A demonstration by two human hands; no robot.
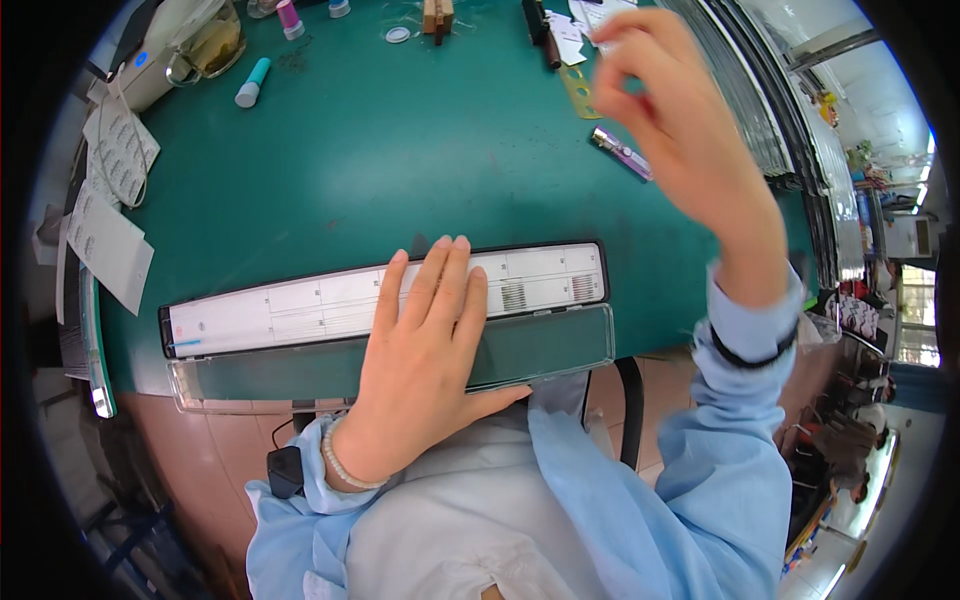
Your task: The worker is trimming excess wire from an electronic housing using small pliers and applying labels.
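A long, narrow case [240,312] with a black base and a white, line-ruled insert lies near the table's front edge. Its clear lid [545,345] is folded open toward me. Two patches of fine dark lines [513,296] show on the insert's right part. My left hand [425,335] rests flat across the middle of the case, fingers stretched out and covering part of the insert. Raised over the table at the upper right is my right hand [665,120], its thumb and fingers curled together in a pinch. Whatever lies between those fingertips is too small to make out.
By my right hand lie a purple lighter [622,152], a yellow perforated strip [579,92] and paper slips [566,40]. A teal-and-white tube [253,83] and a glass pitcher [210,45] sit at far left. White sheets [110,245] hang over the left edge; stacked panels [745,90] stand right.
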